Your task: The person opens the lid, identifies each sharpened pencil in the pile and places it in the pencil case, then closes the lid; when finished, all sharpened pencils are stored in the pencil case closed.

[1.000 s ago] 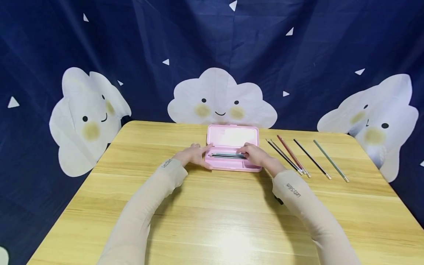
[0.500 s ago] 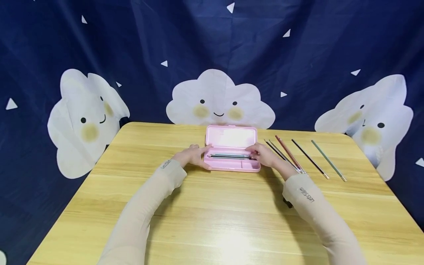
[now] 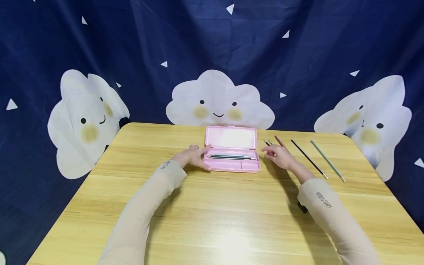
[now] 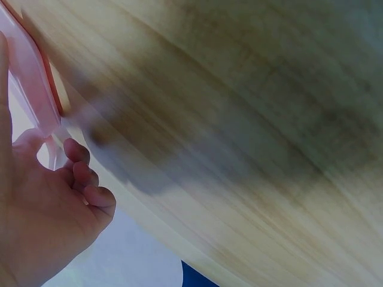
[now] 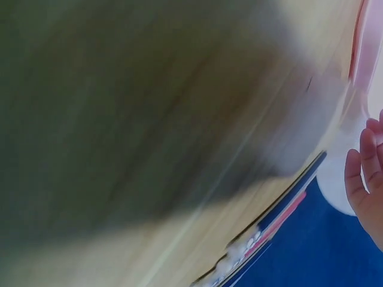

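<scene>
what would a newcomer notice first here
Probably the open pink pencil case at the far side of the table, the left hand at its left end. Behind it, a smiling white cloud stands out on the dark blue backdrop. Loose pencils lie to the case's right.

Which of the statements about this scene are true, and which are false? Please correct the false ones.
1. The left hand touches the pink pencil case. True.
2. The case is closed. False: it lies open.
3. The right hand is to the right of the case. True.
4. The case is empty. False: pencils lie inside.
5. The loose green pencil lies outside the case. True.
</scene>
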`<state>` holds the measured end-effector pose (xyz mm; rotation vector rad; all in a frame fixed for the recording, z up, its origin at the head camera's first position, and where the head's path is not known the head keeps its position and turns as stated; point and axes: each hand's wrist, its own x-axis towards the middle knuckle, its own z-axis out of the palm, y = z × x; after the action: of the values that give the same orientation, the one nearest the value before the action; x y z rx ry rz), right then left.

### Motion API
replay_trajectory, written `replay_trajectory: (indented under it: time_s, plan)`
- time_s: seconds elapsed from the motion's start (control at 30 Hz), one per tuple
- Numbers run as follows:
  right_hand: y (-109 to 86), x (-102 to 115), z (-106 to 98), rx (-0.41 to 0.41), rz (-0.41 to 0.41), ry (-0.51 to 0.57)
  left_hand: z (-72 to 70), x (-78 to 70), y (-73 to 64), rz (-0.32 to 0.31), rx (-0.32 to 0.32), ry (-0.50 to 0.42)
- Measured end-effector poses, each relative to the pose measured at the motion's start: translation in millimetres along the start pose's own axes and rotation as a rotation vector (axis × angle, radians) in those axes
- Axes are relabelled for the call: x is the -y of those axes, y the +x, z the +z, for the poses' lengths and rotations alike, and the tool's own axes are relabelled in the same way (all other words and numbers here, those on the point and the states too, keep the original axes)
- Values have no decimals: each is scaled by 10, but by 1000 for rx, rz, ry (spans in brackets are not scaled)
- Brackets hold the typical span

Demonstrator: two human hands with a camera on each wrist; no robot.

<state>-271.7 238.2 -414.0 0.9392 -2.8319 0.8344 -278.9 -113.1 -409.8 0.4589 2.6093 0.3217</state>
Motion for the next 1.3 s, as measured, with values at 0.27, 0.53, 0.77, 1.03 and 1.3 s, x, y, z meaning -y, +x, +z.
replay_trajectory:
  time_s: [0.27, 0.53, 0.77, 1.03, 1.3]
  plan:
    - [-169, -152, -109, -14, 90, -3, -4, 1, -12, -2, -4, 3]
    - [-296, -275, -202, -56, 120, -24, -6, 4, -9, -3, -4, 7]
    - [-395, -386, -247, -43, 152, -40, -10, -2, -12, -3, 1, 4]
    - [-468, -486, -307, -14, 199, -64, -21, -16, -17, -5, 0, 13]
    - [-503, -566, -344, 13, 228, -92, -11, -8, 13, -5, -3, 35]
